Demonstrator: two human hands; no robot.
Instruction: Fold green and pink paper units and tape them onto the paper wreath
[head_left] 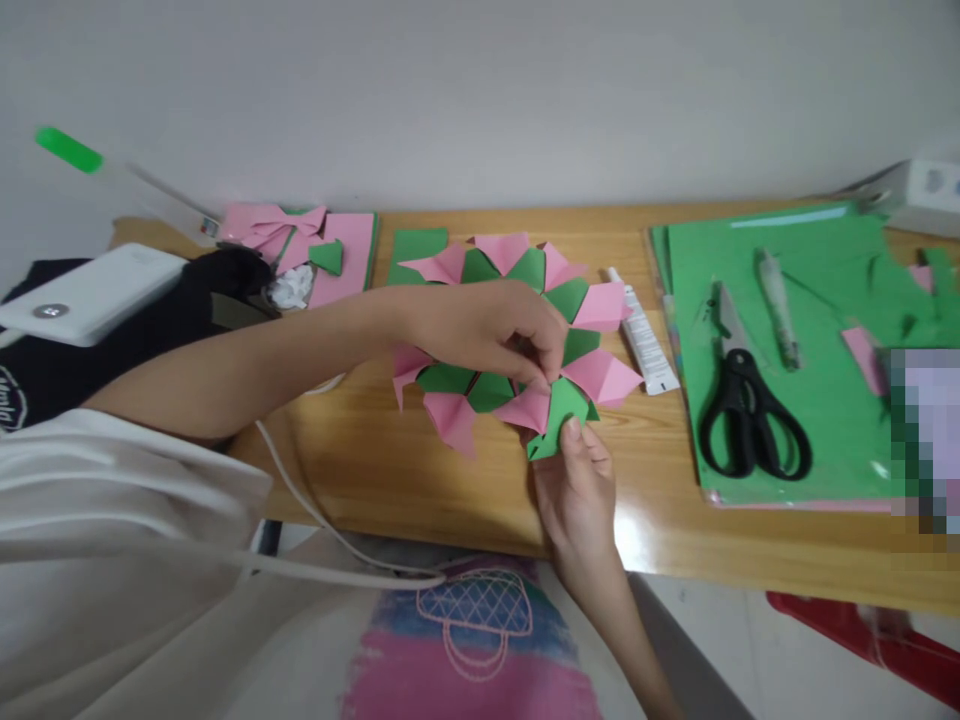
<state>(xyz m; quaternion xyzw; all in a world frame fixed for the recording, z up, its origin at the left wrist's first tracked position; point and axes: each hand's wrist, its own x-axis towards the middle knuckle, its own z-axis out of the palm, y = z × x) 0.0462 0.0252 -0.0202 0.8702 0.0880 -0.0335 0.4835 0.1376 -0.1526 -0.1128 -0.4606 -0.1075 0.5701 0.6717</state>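
Observation:
A ring of folded pink and green paper pieces [525, 275] lies on the wooden table [390, 470]. My left hand [484, 330] rests over the ring's middle, its fingers pinched on the paper near the inner edge. My right hand [574, 485] comes up from below and pinches a folded green piece [561, 412] at the ring's lower right, thumb on top. A pink piece [600, 375] sits just above that green one.
Black scissors [750, 420] and a pen-like tube [776, 310] lie on a stack of green sheets [817, 400] at the right. A white glue tube [645, 340] lies beside the ring. Pink paper scraps with a bow [289, 235], a white power bank [90, 295] and a cable [300, 490] are at the left.

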